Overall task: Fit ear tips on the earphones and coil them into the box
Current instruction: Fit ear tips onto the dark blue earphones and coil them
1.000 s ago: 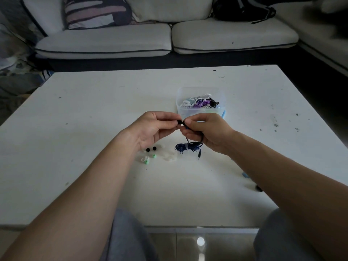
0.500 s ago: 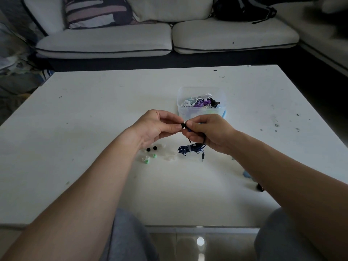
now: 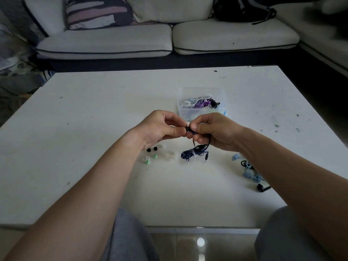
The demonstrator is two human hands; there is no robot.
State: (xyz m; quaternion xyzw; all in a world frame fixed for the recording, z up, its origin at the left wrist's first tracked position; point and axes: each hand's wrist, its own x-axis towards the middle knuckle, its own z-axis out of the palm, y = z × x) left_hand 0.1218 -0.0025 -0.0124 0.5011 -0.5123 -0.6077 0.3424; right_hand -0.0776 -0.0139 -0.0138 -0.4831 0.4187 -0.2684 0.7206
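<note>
1. Ear tips [image 3: 148, 150], black, green and clear, lie loose on the table [image 3: 75, 129] below the left hand [image 3: 160, 129].
2. That hand's grip pinches a black tip [image 3: 187, 129].
3. The right hand [image 3: 218, 130] pinches the dark blue earphones [image 3: 194, 154]; their tied coil lies on the table.
4. The box [image 3: 179, 108] stands just behind.

Two hands: a left hand [image 3: 158, 129] and a right hand [image 3: 216, 130]. One table [image 3: 94, 110], one box [image 3: 201, 90]. Loose earphone sets number two — one dark blue set [image 3: 190, 154], one light blue set [image 3: 248, 172]; boxed sets [image 3: 200, 104] show three colours of cord, white, purple and black. Tips: one black tip [image 3: 187, 129] between the hands, two more black tips [image 3: 149, 149] on the table, two green tips [image 3: 155, 156], and clear tips [image 3: 170, 156] — perhaps four, too faint to count surely.
</note>
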